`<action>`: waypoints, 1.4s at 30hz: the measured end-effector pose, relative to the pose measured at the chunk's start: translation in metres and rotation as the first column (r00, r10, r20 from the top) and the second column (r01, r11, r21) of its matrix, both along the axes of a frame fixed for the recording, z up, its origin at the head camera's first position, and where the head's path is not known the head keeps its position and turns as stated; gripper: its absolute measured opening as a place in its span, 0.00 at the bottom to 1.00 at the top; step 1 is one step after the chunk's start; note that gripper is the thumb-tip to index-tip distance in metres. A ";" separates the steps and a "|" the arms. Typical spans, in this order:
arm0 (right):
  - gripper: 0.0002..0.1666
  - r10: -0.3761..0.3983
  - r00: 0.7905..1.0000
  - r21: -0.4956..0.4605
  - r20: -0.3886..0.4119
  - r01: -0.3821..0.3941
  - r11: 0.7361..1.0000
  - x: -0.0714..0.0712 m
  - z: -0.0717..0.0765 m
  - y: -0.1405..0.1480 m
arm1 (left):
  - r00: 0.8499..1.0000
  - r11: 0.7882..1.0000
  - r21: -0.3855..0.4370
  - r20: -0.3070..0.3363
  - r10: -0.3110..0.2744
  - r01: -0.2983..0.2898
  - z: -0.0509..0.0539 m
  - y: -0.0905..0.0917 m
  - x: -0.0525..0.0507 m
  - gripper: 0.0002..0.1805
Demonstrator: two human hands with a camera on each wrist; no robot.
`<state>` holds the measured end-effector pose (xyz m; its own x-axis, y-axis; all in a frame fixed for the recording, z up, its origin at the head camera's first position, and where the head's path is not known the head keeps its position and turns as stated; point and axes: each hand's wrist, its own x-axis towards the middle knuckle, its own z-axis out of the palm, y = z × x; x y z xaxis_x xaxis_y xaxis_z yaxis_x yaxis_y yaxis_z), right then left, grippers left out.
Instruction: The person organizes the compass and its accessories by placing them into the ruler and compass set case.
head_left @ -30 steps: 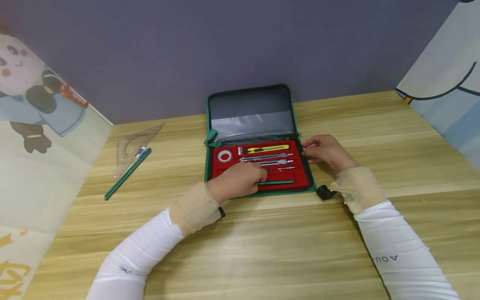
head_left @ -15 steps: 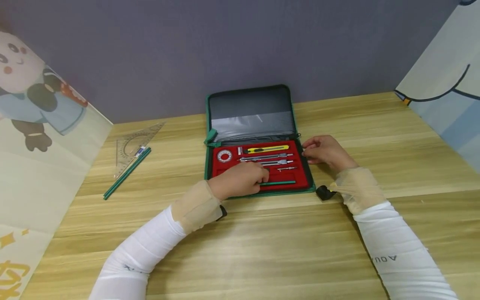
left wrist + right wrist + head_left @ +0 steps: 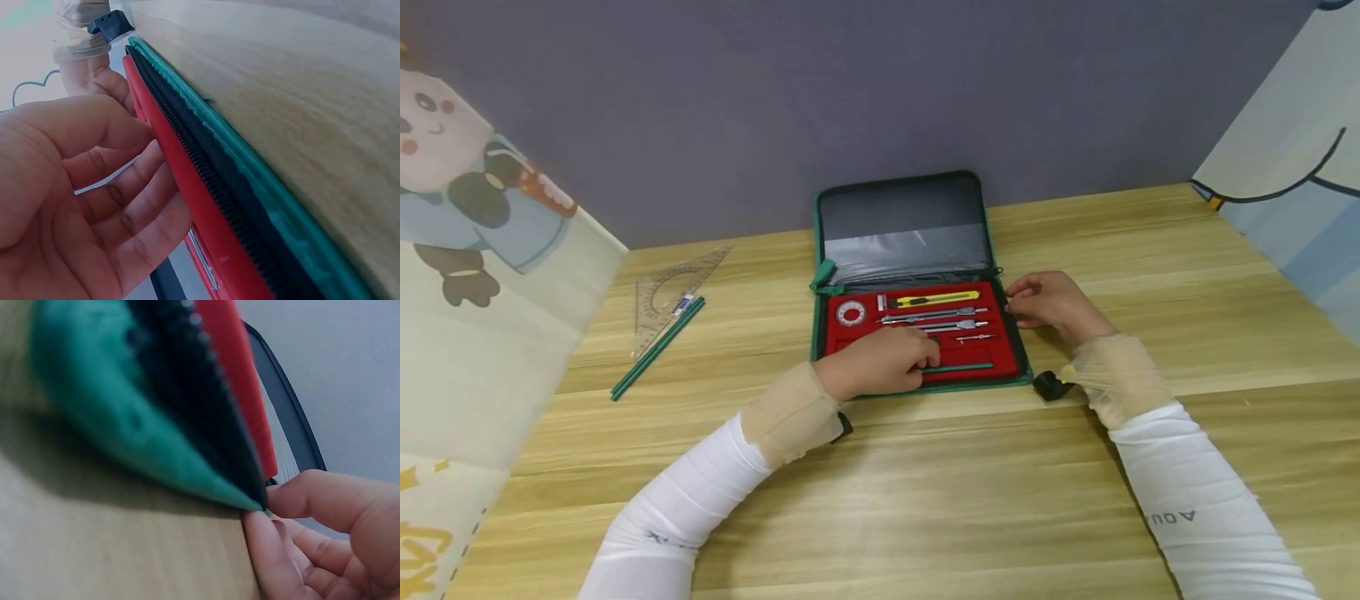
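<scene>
A green zip case (image 3: 814,333) lies unfolded, its red tray (image 3: 955,350) facing up. My left hand (image 3: 880,358) is over the tray's front, fingers curled at a green pencil (image 3: 962,367) that lies along the front slot. Its fingertips meet the tray's edge in the left wrist view, where the pencil is hidden. At the case's right side, my right hand (image 3: 1052,304) pinches the green edge between thumb and finger, as the right wrist view shows. A yellow utility knife (image 3: 936,298), a white ring (image 3: 851,313) and silver compasses (image 3: 947,314) sit in the tray behind my left hand.
The case's black lid (image 3: 902,212) leans back near the grey partition (image 3: 880,100). To the left, green pencils (image 3: 658,350) lie beside a clear set square (image 3: 651,296). Printed side panels flank the wooden table (image 3: 925,500).
The green pencil under my left hand has slid slightly to the right along the tray, and the hand has shifted with it. My right hand stays at the case's edge.
</scene>
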<state>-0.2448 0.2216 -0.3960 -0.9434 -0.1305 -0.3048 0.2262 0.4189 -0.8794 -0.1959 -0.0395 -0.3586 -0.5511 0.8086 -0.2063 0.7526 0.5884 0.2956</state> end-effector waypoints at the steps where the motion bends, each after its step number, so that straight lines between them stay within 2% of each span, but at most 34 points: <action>1: 0.24 0.004 1.000 -0.003 -0.001 -0.004 1.000 0.000 0.000 0.001 | 1.000 1.000 0.000 0.000 0.000 0.000 0.000 0.000 0.000 0.10; 9: 0.24 0.025 1.000 0.004 -0.009 -0.025 1.000 0.003 0.001 0.010 | 1.000 0.999 0.033 0.000 0.003 -0.003 0.001 -0.003 0.003 0.11; 11: 0.24 0.033 0.999 0.004 -0.009 -0.033 0.999 0.003 0.001 0.011 | 1.000 0.999 0.038 -0.018 0.007 -0.006 0.003 -0.006 0.003 0.11; 18: 0.24 0.026 1.000 0.017 -0.004 -0.026 1.000 0.005 0.000 0.014 | 0.992 0.993 0.069 -0.064 0.105 -0.100 0.009 -0.026 0.005 0.12; 23: 0.24 0.023 1.000 0.015 0.005 -0.023 1.000 0.005 -0.002 0.014 | 0.975 0.982 0.086 -0.132 0.181 -0.171 0.009 -0.054 0.004 0.12; 25: 0.24 0.028 1.000 0.004 -0.002 -0.028 1.000 0.005 -0.003 0.013 | 0.962 0.971 0.111 -0.151 0.228 -0.212 0.010 -0.069 0.004 0.11; 29: 0.24 0.031 0.999 -0.018 -0.014 -0.031 0.999 0.004 -0.002 0.009 | 0.925 0.940 0.158 -0.186 0.330 -0.304 0.014 -0.104 0.005 0.11; 32: 0.24 0.028 1.000 -0.017 -0.012 -0.028 0.999 0.004 -0.002 0.008 | 0.897 0.916 0.163 -0.201 0.394 -0.366 0.016 -0.130 0.007 0.12; 34: 0.24 0.027 1.000 -0.014 -0.013 -0.028 1.000 0.003 -0.002 0.007 | 0.879 0.897 0.152 -0.189 0.438 -0.414 0.016 -0.146 0.007 0.12; 37: 0.24 0.031 0.999 -0.014 -0.015 -0.031 0.999 0.002 -0.002 0.007 | 0.847 0.856 0.134 -0.133 0.515 -0.500 0.017 -0.166 0.005 0.12; 39: 0.25 0.033 0.999 -0.019 -0.015 -0.034 0.999 0.001 -0.002 0.006 | 0.815 0.820 0.130 -0.098 0.571 -0.558 0.018 -0.178 0.003 0.13; 42: 0.25 0.036 0.999 -0.024 -0.012 -0.037 0.999 0.001 -0.002 0.005 | 0.772 0.777 0.133 -0.099 0.628 -0.615 0.021 -0.195 -0.002 0.13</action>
